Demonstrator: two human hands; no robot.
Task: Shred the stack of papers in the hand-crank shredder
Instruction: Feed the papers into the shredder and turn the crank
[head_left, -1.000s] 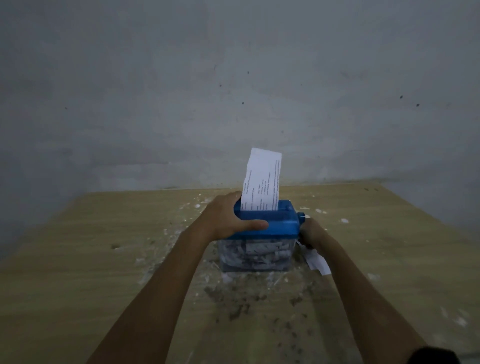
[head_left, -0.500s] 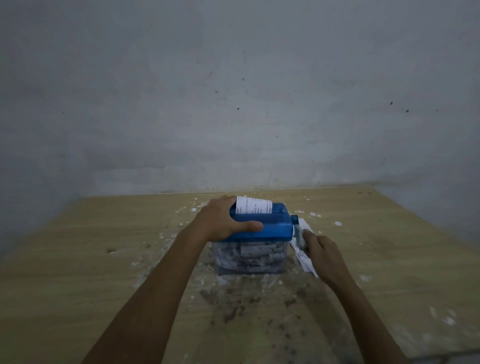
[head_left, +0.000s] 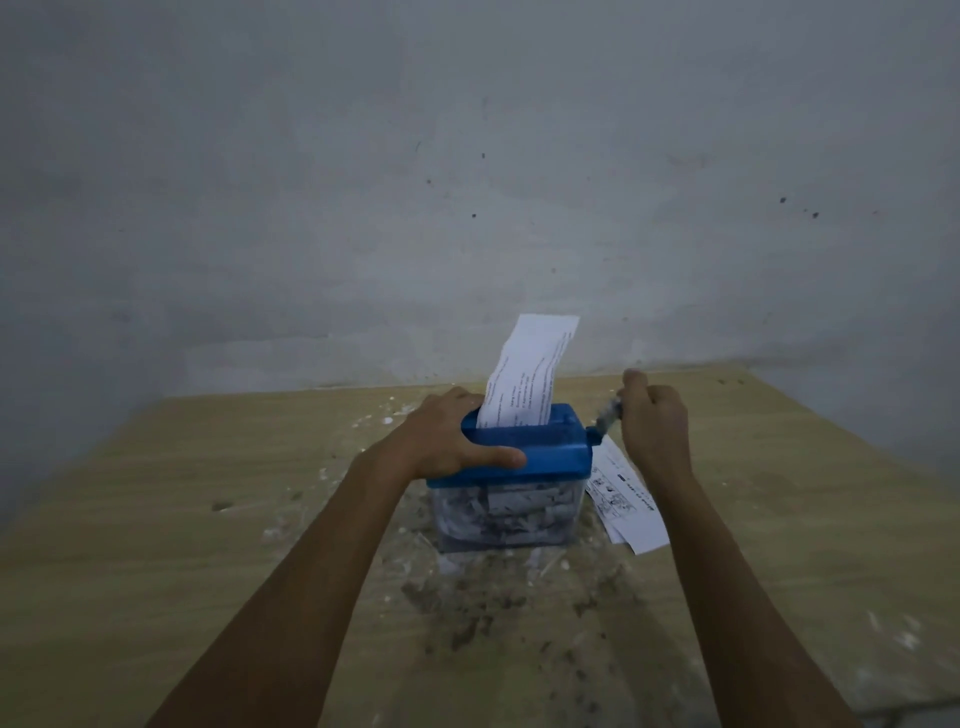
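Note:
A small hand-crank shredder with a blue lid (head_left: 558, 451) and a clear bin (head_left: 509, 517) full of paper strips stands on the wooden table (head_left: 156, 519). A white printed paper strip (head_left: 530, 379) sticks upright out of the lid's slot. My left hand (head_left: 447, 441) grips the left end of the blue lid, thumb along its front. My right hand (head_left: 653, 421) holds the crank handle (head_left: 607, 415) at the shredder's right side, raised above the lid. Several printed papers (head_left: 626, 501) lie flat on the table just right of the bin.
Paper crumbs and dark debris (head_left: 498, 597) litter the table in front of and around the shredder. A grey wall (head_left: 467, 182) rises right behind the table. The table's right edge runs diagonally at the far right.
The paper in the slot went down to a short stub, and now a tall strip stands in the slot again. My right hand has swung the crank from low beside the bin up to the top.

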